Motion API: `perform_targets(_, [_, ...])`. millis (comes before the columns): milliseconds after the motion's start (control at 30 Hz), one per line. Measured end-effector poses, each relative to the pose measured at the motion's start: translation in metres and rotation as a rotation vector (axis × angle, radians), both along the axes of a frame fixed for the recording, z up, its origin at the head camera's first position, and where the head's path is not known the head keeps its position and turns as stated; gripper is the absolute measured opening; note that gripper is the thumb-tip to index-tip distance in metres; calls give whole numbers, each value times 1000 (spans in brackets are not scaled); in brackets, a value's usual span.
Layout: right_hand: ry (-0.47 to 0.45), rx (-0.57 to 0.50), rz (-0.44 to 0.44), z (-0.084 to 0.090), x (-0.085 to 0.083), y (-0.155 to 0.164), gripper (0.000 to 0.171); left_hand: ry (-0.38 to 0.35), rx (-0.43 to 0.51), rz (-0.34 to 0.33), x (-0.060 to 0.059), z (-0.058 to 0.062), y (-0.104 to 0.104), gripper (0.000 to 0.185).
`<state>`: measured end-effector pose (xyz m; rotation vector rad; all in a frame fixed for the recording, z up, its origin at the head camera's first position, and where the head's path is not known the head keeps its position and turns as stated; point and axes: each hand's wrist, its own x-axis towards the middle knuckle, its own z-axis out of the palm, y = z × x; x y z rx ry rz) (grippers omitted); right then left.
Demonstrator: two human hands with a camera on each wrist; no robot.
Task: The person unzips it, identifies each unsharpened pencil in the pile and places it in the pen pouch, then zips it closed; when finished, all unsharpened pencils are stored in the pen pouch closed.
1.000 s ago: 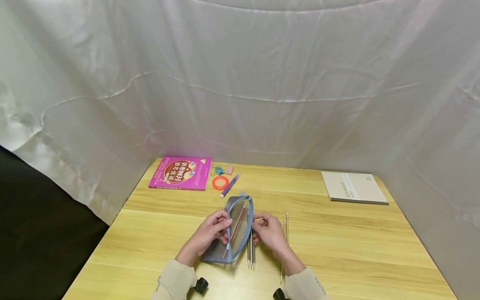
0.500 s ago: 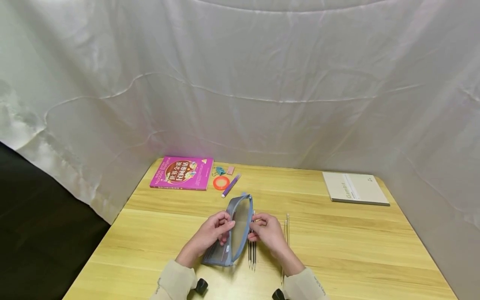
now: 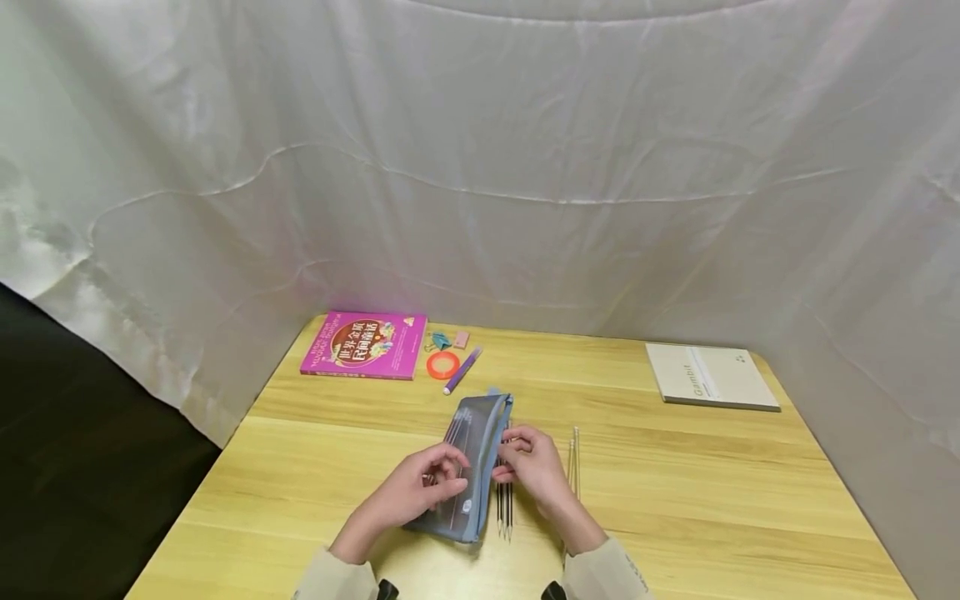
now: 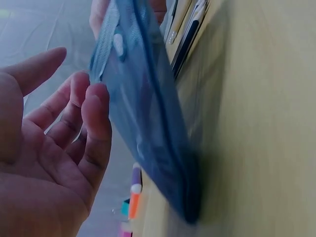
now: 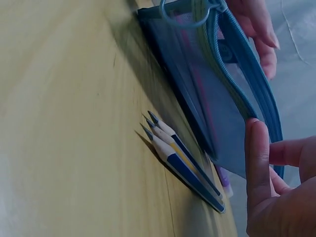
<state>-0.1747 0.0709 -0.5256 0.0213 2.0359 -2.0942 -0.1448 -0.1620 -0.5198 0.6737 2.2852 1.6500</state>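
Note:
A blue-grey mesh pencil case with a zip stands tilted on the table, pencils showing dimly through its side. My right hand pinches the zipped edge between thumb and finger, as the right wrist view shows on the case. Beside the case's near face is my left hand, its fingers loosely bent and holding nothing; in the left wrist view its fingertips are at or just off the mesh. Several dark striped pencils lie right of the case, partly under the right hand.
Gold pencils lie right of the right hand, partly covered by the wrist. Farther back are a purple marker, orange tape roll, teal clip, pink eraser and pink book. A pale notebook lies back right.
The case's wide mouth has narrowed and its side has swung up toward the right. My left hand has let go of the rim and moved slightly down; the right hand keeps its pinch.

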Motion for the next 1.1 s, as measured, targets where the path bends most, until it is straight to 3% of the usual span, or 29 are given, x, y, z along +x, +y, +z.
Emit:
perform_targets(133, [-16,-12,-11,-1,0,0,25,71,-7,16,7,-2,-12,27])
perform_targets(267, [-30,-24,-26,-1,-1,-1,25,86,-33,11,17,-4,-21,35])
perform_targets(400, [-36,-25,-34,-2,-1,-2,25,94,-120,8,29,-4,-21,45])
perform_targets(533, [-35,-23,-35,-1,-1,-3,26,195,-231,61,37,-5,-14,57])
perform_targets(667, [-31,-23,-37,0,-1,-4,26,296,-319,116,39,-5,-5,59])
perform_targets(867, [-36,-29,-40,2,-1,-4,26,350,-366,113,42,-6,1,57])
perform_targets(1100, [-33,-22,-50,1,-2,-3,25,488,-453,115,40,-6,5,58])
